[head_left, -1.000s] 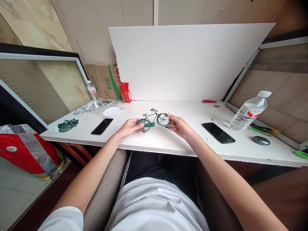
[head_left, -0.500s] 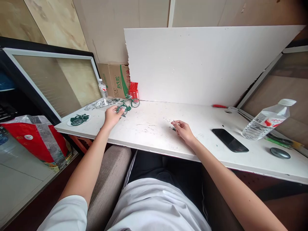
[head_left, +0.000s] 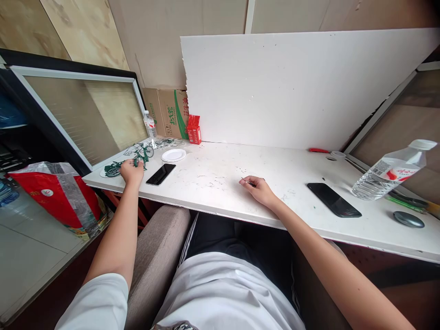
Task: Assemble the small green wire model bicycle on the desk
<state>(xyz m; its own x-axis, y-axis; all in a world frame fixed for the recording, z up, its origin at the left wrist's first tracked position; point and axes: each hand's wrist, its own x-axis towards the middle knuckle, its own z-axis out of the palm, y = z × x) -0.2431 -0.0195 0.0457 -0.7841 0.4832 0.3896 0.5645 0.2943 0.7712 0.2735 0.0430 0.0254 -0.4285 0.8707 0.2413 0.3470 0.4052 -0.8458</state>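
My left hand (head_left: 132,171) is closed on a green model bicycle (head_left: 146,152) at the left of the white table. Just beside it, a pile of green model parts (head_left: 112,169) lies on a white plate. My right hand (head_left: 257,189) rests on the table near the middle, its fingers pinching a thin dark tool (head_left: 248,182) whose tip points up and left. Tiny dark bits lie behind that hand. A black phone (head_left: 161,174) and a bare white plate (head_left: 173,155) are to the right of my left hand.
The white table (head_left: 213,183) has a second black phone (head_left: 334,200), a clear water bottle (head_left: 388,172) and a dark mouse (head_left: 409,219) on the right. At the back left stand a cardboard box (head_left: 167,112), a small red box (head_left: 194,130) and another bottle (head_left: 150,123).
My left hand has carried the green bicycle left, over to the pile. The left phone and bare plate now show. My right hand has shifted slightly and its tool lies flatter.
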